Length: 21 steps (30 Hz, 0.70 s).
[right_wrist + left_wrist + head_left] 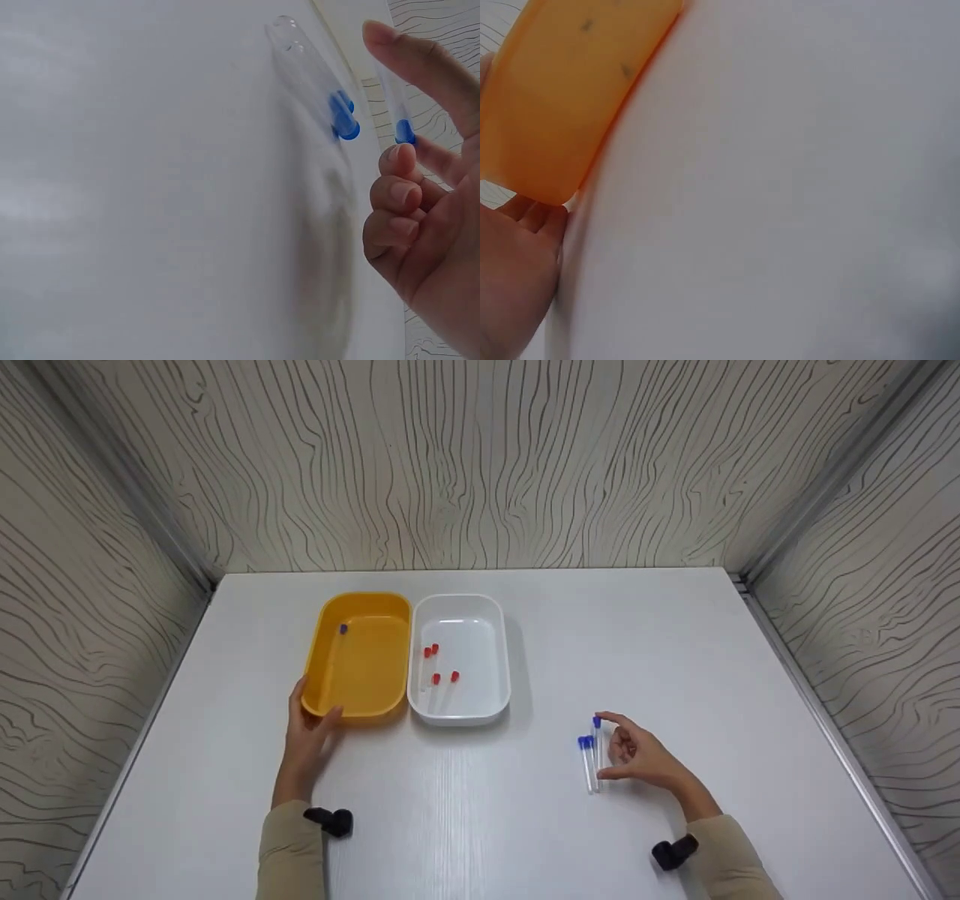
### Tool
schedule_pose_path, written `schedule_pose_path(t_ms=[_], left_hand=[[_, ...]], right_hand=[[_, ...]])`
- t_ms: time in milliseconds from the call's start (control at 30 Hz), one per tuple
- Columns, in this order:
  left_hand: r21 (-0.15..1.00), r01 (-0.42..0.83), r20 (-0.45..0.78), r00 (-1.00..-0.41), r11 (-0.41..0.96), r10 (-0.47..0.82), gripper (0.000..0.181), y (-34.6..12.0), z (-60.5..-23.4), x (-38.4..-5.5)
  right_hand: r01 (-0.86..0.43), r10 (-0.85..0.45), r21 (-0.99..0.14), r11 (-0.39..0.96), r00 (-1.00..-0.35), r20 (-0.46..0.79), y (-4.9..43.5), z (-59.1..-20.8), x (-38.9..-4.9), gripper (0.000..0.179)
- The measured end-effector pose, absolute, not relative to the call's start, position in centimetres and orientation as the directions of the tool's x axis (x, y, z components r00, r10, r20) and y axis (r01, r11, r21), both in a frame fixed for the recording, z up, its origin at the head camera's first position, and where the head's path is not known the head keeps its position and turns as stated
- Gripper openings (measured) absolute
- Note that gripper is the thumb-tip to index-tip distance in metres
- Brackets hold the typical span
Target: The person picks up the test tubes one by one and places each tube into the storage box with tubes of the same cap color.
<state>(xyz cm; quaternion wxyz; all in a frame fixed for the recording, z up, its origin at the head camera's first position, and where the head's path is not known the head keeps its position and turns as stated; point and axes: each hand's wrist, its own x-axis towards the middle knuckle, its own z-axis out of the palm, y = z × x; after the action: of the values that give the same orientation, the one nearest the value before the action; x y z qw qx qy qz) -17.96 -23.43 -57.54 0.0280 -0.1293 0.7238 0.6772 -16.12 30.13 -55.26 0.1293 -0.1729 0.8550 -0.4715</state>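
Observation:
My right hand point(646, 757) pinches a clear blue-capped test tube point(598, 750) lengthwise, index finger at the cap and thumb near the other end. In the right wrist view, that tube point(397, 109) shows between thumb and index finger while the other fingers curl in. Beside it two more blue-capped test tubes point(586, 765) lie close together on the table. My left hand point(306, 742) grips the near left corner of a yellow tray point(367, 709), thumb at the front rim and fingers along the side. One blue-capped tube point(343, 628) lies inside that tray.
A white tray point(499, 660) stands against the yellow tray's right side and holds several red-capped tubes point(436, 679). The white table point(465, 810) is bounded by wood-patterned panels point(465, 465) at the back and both sides.

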Motion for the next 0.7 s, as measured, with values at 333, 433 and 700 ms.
schedule_pose_path(t_ms=[333, 433, 700], left_hand=[[0.963, -0.265, -0.258, -0.959, 0.049, -0.122, 0.077, -23.9, -57.5, -18.0], [0.964, -0.265, -0.260, -0.958, 0.027, -0.117, 0.073, -24.0, -57.4, -18.1], [0.964, -0.264, -0.264, -0.958, -0.018, -0.108, 0.072, -24.0, -57.4, -18.0]], right_hand=[[-0.139, -0.387, -0.840, 0.525, -0.918, -0.089, 27.0, -52.2, -16.9, 0.086], [-0.154, -0.407, -0.844, 0.514, -0.910, -0.082, 25.5, -50.3, -16.9, 0.084], [-0.233, -0.461, -0.854, 0.465, -0.887, -0.009, 21.8, -47.5, -17.6, 0.085]])
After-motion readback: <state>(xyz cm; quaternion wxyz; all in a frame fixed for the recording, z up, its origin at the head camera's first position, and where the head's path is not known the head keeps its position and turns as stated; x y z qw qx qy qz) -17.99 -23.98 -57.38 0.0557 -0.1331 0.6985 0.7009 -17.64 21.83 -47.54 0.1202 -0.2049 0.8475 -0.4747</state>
